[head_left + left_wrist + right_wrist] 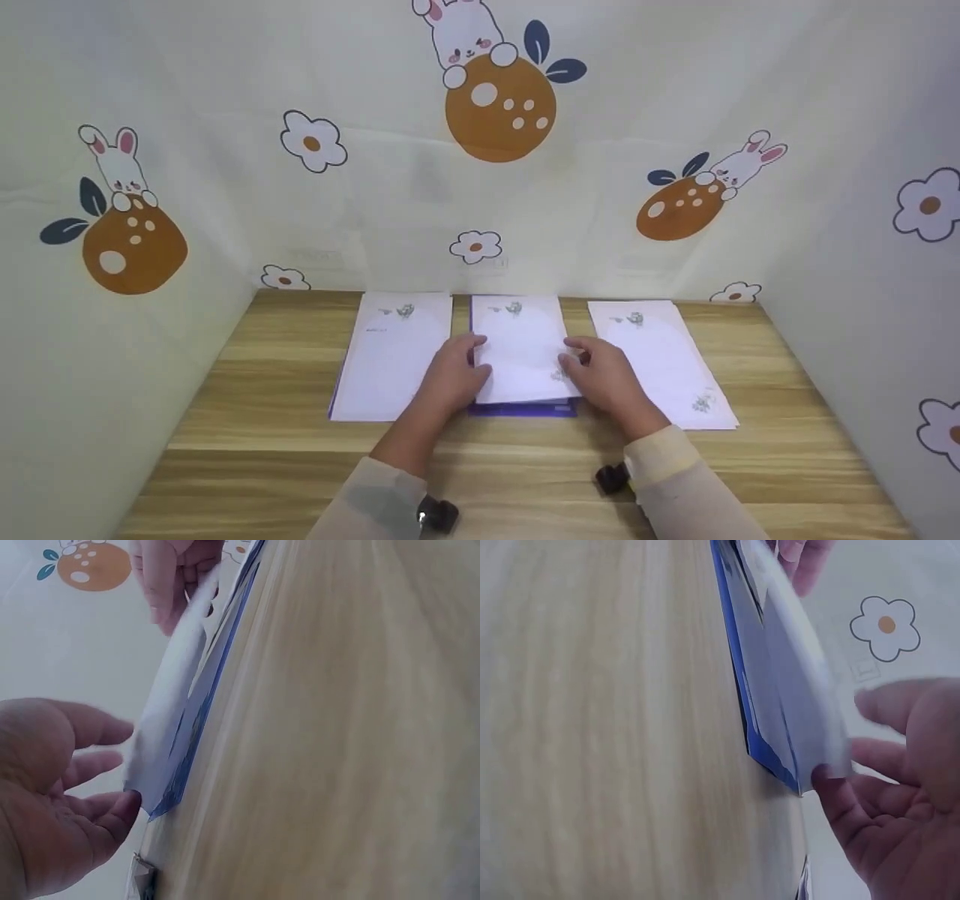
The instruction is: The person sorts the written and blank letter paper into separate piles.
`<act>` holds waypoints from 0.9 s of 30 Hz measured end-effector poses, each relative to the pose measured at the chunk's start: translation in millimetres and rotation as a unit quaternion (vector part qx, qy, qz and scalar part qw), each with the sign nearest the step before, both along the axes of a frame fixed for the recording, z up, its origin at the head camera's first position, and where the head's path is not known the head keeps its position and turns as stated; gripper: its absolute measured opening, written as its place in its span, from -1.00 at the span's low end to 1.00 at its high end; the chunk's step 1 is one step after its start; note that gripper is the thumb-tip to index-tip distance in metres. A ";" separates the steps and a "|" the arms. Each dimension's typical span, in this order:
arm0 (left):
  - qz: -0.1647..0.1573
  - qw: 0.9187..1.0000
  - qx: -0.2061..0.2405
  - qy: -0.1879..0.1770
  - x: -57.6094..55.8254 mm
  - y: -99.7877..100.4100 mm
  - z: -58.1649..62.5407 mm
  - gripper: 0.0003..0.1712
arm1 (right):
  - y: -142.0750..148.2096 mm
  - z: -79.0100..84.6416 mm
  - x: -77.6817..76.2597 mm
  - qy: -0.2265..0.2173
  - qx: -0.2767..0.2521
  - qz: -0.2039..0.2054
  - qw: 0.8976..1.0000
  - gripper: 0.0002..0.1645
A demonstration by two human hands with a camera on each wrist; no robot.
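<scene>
In the head view, the middle white sheet of paper point(517, 352) has a small green plant print and lies over a purple-blue backing point(521, 410). My left hand point(456, 375) holds its left edge with thumb and fingers. At the right edge, my right hand point(606, 375) grips the same sheet near its lower corner. Both wrist views show the sheet bowed upward, its near edge raised off the blue-edged layer point(178, 784) below. My right thumb point(840, 802) meets the sheet's corner in the right wrist view.
To the left lies another white paper stack point(397, 360) with a purple edge. A third paper stack point(656, 367) lies on the right, close by my right hand. Printed cloth point(375, 202) walls off the back and sides of the wooden table point(510, 480).
</scene>
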State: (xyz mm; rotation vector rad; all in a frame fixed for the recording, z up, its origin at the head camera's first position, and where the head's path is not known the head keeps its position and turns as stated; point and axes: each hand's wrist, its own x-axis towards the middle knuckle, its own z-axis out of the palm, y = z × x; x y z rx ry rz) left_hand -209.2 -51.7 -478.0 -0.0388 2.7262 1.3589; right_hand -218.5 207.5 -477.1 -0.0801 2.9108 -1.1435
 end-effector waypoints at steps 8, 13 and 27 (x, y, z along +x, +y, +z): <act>0.043 0.995 0.085 -0.001 -0.4 -0.7 0.5 -0.31 | 1.0 3.9 -0.5 -0.017 -0.029 -0.034 0.999 -0.43; 0.044 0.994 0.104 0.014 -0.1 4.9 1.7 -0.31 | 6.1 9.3 1.1 -0.017 -0.053 -0.044 0.998 -0.43; 0.028 0.989 0.142 0.009 5.1 56.0 12.7 -0.34 | 59.4 18.2 11.7 -0.001 -0.065 -0.089 0.994 -0.43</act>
